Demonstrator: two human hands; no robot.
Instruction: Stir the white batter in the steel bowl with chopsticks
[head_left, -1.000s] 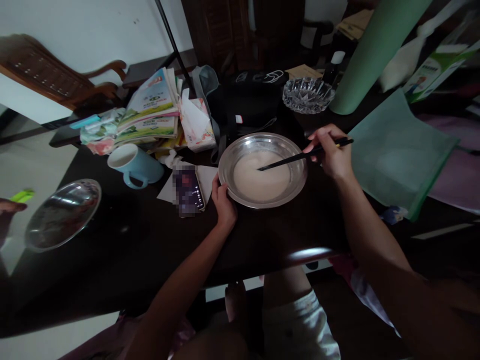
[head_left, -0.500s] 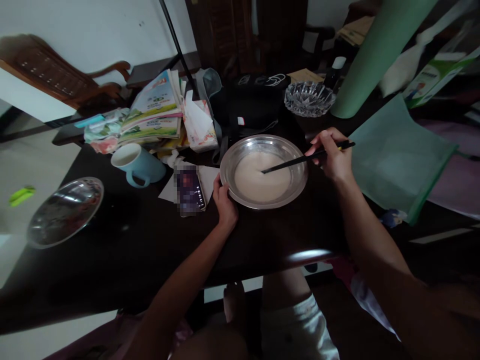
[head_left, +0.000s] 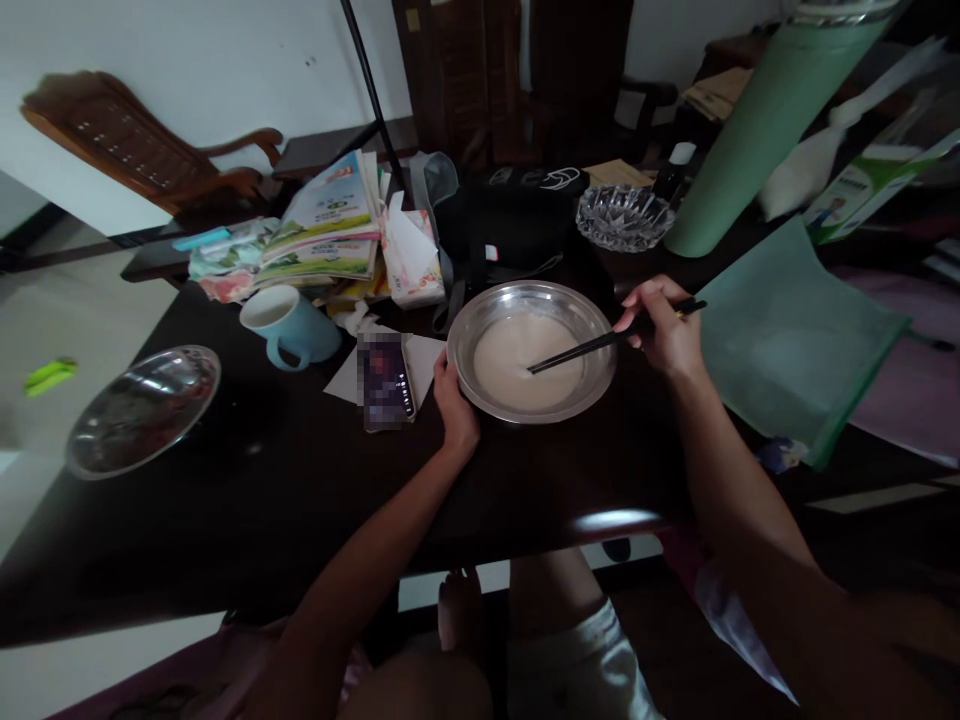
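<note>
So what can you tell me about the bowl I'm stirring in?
The bowl is round, shiny and silvery, seemingly metal, with a wide rim and sloping wall. It sits upright on the dark table, right of the phone, partly filled with smooth, pale beige liquid. Your left hand steadies its rim; chopsticks in your right dip in.

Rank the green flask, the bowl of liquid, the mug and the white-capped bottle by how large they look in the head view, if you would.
1. Green flask and bowl of liquid: too alike to rank
2. Mug
3. White-capped bottle
</note>
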